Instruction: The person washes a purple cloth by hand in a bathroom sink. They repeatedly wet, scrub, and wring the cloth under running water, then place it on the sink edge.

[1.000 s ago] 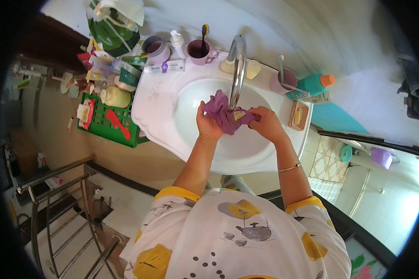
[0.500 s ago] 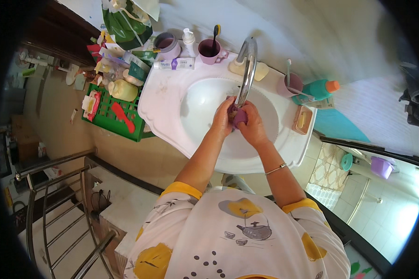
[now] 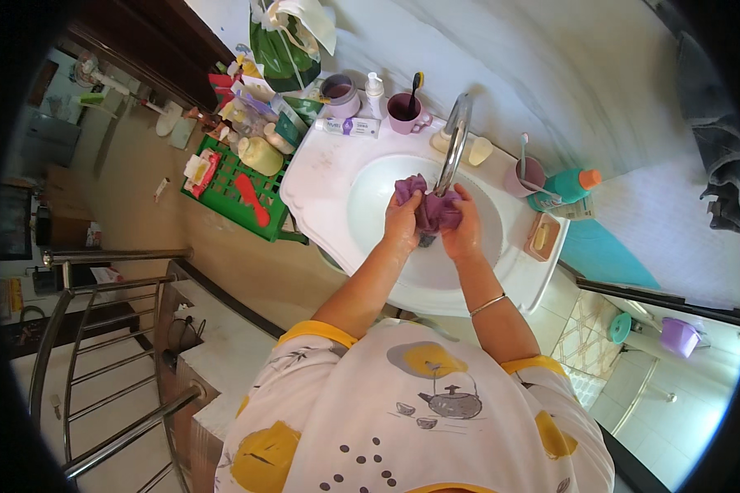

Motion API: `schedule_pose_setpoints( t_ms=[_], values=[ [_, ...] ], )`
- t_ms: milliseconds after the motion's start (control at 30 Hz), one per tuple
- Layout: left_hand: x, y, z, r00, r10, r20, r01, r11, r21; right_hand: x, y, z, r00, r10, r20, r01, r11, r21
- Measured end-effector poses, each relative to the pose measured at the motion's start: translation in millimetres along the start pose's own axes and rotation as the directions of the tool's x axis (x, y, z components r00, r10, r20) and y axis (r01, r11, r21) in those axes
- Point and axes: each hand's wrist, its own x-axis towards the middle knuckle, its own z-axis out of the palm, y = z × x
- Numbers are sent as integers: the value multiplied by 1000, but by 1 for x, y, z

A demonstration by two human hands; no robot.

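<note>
A crumpled purple cloth (image 3: 427, 212) is stretched between my two hands under the spout of the chrome faucet (image 3: 458, 135). My left hand (image 3: 400, 223) grips one end, with a bunch of cloth standing up past the fingers. My right hand (image 3: 464, 232) is closed on the other end, fingers curled over it. Both hands are above the white oval sink (image 3: 366, 197). Whether water is running from the spout I cannot tell.
Along the counter's back edge are a toothpaste tube (image 3: 348, 126), a pump bottle (image 3: 375, 92) and a pink mug (image 3: 406, 115) with a toothbrush. To the right are a teal bottle (image 3: 564, 186) and a soap dish (image 3: 543, 237). A green crate (image 3: 226, 205) stands left.
The cloth, earlier bunched up between my hands, is now spread wider. My hands have moved apart a little, and the whole view has shifted.
</note>
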Motion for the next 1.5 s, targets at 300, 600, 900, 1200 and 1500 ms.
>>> schedule_pose_setpoints(
  t_ms=[300,600,900,1200,1500],
  values=[
    [-48,50,1,966,-207,154,223,970,-96,5,1,-2,986,162,38,-167,952,258],
    [-13,-18,-22,958,2,-288,43,988,149,-60,49,-7,886,-347,308,459,562,-688],
    [9,-60,-25,973,93,-213,-29,958,287,-18,31,-5,715,-547,435,547,50,-836],
    [-13,-50,-8,964,-242,-108,246,969,23,14,2,-50,954,-273,-128,50,562,-826],
    [-3,-25,-19,977,-98,-188,140,965,222,-12,42,8,847,-461,263,260,-71,-963]
  ],
)
